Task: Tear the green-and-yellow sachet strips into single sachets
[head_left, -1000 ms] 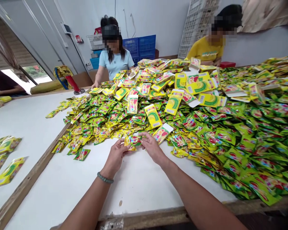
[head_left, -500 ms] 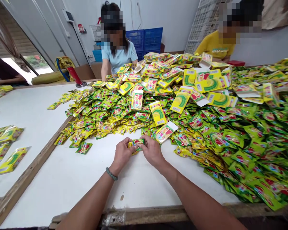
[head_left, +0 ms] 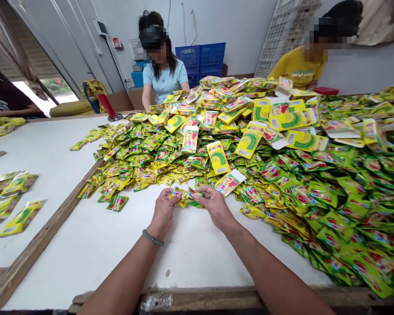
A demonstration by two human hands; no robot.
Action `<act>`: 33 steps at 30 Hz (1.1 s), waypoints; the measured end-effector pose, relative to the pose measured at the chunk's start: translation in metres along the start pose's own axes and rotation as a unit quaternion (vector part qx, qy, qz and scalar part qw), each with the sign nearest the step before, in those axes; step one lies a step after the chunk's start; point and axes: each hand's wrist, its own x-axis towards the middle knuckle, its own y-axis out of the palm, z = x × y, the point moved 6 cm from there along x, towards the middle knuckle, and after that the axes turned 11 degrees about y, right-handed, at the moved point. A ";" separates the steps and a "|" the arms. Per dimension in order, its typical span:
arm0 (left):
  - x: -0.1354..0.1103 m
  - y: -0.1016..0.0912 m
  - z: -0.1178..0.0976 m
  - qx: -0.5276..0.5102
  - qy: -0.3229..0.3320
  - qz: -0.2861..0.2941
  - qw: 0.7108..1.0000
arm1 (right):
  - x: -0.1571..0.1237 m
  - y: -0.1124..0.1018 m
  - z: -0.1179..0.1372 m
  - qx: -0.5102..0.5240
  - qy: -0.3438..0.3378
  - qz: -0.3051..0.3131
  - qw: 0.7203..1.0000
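My left hand (head_left: 163,213) and my right hand (head_left: 214,205) meet at the near edge of a large heap of yellow-green foil sachets (head_left: 151,162), on a white table top (head_left: 85,249). Between my fingertips is a small bunch of those sachets (head_left: 186,197), pinched by both hands. I cannot tell whether they are joined. Just beyond my right hand lies a printed yellow carton blank (head_left: 229,183). More flat yellow cartons (head_left: 249,140) lie on top of the heap.
A wooden rail (head_left: 49,218) divides the white table, with loose sachets (head_left: 16,183) on its left part. Across the heap work a person in a light blue T-shirt (head_left: 166,83) and a person in a yellow T-shirt (head_left: 297,68). Blue plastic crates (head_left: 200,59) stand behind them.
My hands have drawn slightly apart, and the sachets between them now spread wider. The view has shifted a little, moving the heap slightly to the right.
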 end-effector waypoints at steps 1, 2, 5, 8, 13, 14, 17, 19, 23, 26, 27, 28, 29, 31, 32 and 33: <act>-0.002 0.003 0.000 -0.005 0.005 0.001 1.000 | -0.001 0.004 -0.003 0.013 0.007 0.001 1.000; -0.004 0.006 0.000 -0.012 0.007 0.006 1.000 | -0.002 0.006 -0.005 0.012 0.004 -0.008 1.000; -0.012 0.014 0.001 -0.037 -0.007 0.023 0.999 | -0.006 0.005 -0.002 -0.059 -0.047 -0.080 0.994; -0.015 0.018 0.002 -0.043 -0.022 0.031 0.998 | -0.010 0.001 0.006 -0.168 -0.107 -0.152 0.968; -0.008 0.019 -0.001 -0.044 -0.019 0.023 0.999 | -0.009 -0.004 0.009 -0.141 -0.087 -0.140 0.976; -0.007 0.020 -0.001 -0.054 -0.024 0.025 0.998 | -0.007 -0.004 0.008 -0.111 -0.070 -0.121 0.984; -0.004 0.026 -0.001 -0.078 -0.038 0.034 0.996 | -0.004 0.000 0.008 -0.054 -0.032 -0.016 0.998; -0.002 0.033 -0.003 -0.083 -0.040 0.048 0.995 | -0.005 0.000 0.014 -0.066 -0.044 0.015 0.997; 0.004 0.057 -0.007 -0.086 -0.026 0.087 0.992 | -0.011 -0.022 0.038 -0.201 -0.132 -0.146 0.960; 0.009 0.081 -0.004 -0.044 -0.016 0.107 0.993 | -0.021 -0.045 0.060 -0.268 -0.179 -0.284 0.903; 0.011 0.089 -0.004 -0.006 0.007 0.108 0.994 | -0.025 -0.054 0.067 -0.264 -0.187 -0.326 0.888; 0.013 0.098 -0.003 0.049 0.042 0.109 0.992 | -0.029 -0.063 0.073 -0.250 -0.194 -0.363 0.876; 0.014 0.108 -0.002 0.122 0.086 0.115 0.982 | -0.032 -0.072 0.078 -0.231 -0.201 -0.392 0.867; 0.014 0.129 0.003 0.294 0.172 0.144 0.929 | -0.038 -0.086 0.086 -0.195 -0.221 -0.433 0.852; 0.014 0.140 0.008 0.373 0.199 0.164 0.891 | -0.040 -0.091 0.088 -0.183 -0.233 -0.444 0.846; 0.014 0.149 0.014 0.434 0.212 0.187 0.855 | -0.041 -0.094 0.090 -0.177 -0.242 -0.450 0.841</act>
